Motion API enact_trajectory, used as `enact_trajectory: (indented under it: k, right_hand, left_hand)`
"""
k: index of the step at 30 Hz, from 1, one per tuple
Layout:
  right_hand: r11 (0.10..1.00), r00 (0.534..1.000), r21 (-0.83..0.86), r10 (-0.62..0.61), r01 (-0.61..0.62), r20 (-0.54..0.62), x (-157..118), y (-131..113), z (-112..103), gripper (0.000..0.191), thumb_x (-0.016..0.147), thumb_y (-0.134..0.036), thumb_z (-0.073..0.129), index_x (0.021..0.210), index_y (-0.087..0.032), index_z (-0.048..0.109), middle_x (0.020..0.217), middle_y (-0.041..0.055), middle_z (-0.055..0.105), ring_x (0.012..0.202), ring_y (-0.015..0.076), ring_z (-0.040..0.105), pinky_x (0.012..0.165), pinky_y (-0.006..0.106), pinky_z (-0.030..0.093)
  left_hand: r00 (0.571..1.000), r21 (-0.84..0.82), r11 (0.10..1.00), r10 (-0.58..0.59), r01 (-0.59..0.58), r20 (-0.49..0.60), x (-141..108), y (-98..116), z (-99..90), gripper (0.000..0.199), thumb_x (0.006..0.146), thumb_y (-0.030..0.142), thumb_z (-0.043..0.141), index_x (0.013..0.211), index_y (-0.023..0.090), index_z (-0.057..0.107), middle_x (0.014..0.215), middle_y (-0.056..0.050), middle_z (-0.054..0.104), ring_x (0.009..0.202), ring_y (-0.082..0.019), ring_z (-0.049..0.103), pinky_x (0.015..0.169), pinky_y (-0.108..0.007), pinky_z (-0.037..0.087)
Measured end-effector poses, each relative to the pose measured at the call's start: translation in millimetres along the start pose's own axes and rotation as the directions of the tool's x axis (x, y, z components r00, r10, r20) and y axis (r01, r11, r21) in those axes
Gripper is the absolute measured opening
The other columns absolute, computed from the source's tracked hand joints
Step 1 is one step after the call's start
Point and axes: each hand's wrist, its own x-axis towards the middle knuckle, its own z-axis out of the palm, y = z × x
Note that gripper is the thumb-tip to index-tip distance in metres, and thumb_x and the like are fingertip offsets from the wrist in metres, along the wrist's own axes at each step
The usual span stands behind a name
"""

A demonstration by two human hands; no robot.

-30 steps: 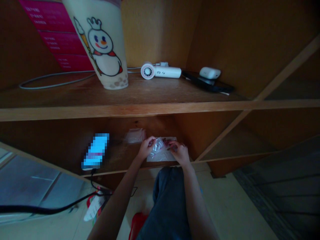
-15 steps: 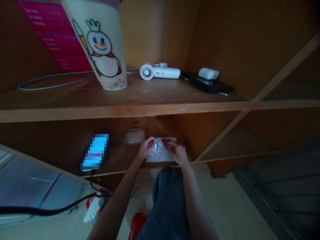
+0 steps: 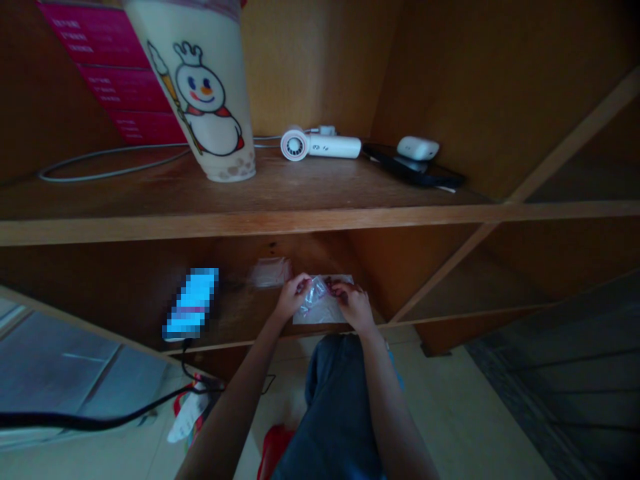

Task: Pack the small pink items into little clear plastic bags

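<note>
My left hand (image 3: 291,297) pinches the edge of a small clear plastic bag (image 3: 315,293) on the lower shelf. My right hand (image 3: 356,307) is closed at the bag's right side, its fingertips on a small dark red thing (image 3: 330,284) too small to name exactly. Under both lies a white sheet (image 3: 327,312), partly covered by the bag and my fingers. A stack of clear plastic bags (image 3: 271,273) rests just left of my left hand, farther back on the shelf.
A phone (image 3: 193,303) with a blurred screen lies at left on the lower shelf, a black cable (image 3: 125,415) near it. Above, the upper shelf (image 3: 300,193) holds a milk tea cup (image 3: 210,100), a handheld fan (image 3: 320,145) and a white case (image 3: 418,148) on a black object.
My right hand has shifted very slightly left, towards the bag. My left hand keeps its place on the bag, and the things on the shelves stay where they were.
</note>
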Motion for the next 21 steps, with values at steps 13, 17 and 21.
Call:
enact_trajectory:
  k: [13, 17, 21]
  right_hand:
    - [0.914, 0.981, 0.405, 0.107, -0.033, -0.163, 5.2, -12.9, 11.7, 0.027, 0.077, -0.017, 0.047, 0.104, -0.018, 0.053, 0.079, 0.0028, 0.063, 0.07, 0.0149, 0.06, 0.068, 0.028, 0.048]
    - [0.879, 0.982, 0.474, 0.125, -0.044, -0.141, 6.4, -13.7, 14.7, 0.022, 0.077, -0.02, 0.048, 0.099, -0.019, 0.054, 0.08, 0.0035, 0.064, 0.071, 0.0155, 0.06, 0.068, 0.029, 0.049]
    - [0.839, 0.989, 0.542, 0.115, -0.045, -0.097, 6.2, -16.2, 16.2, 0.016, 0.076, -0.023, 0.051, 0.092, -0.02, 0.056, 0.081, 0.0038, 0.064, 0.072, 0.0159, 0.06, 0.07, 0.031, 0.049]
  left_hand:
    - [0.999, 0.022, 0.999, 0.041, -0.041, 0.026, -1.4, 7.0, -1.4, 0.019, 0.085, 0.028, 0.042, 0.081, 0.016, 0.057, 0.075, -0.001, 0.059, 0.068, -0.011, 0.052, 0.064, -0.021, 0.04]
    - [0.997, 0.052, 0.998, 0.043, -0.046, 0.057, -2.4, 7.4, -0.8, 0.019, 0.085, 0.027, 0.042, 0.081, 0.017, 0.058, 0.074, -0.001, 0.059, 0.065, -0.011, 0.052, 0.063, -0.021, 0.04]
    - [0.998, 0.072, 0.997, 0.037, -0.04, 0.045, -2.9, 8.9, -1.4, 0.019, 0.085, 0.027, 0.042, 0.08, 0.017, 0.057, 0.072, 0.0, 0.058, 0.064, -0.011, 0.051, 0.062, -0.02, 0.039]
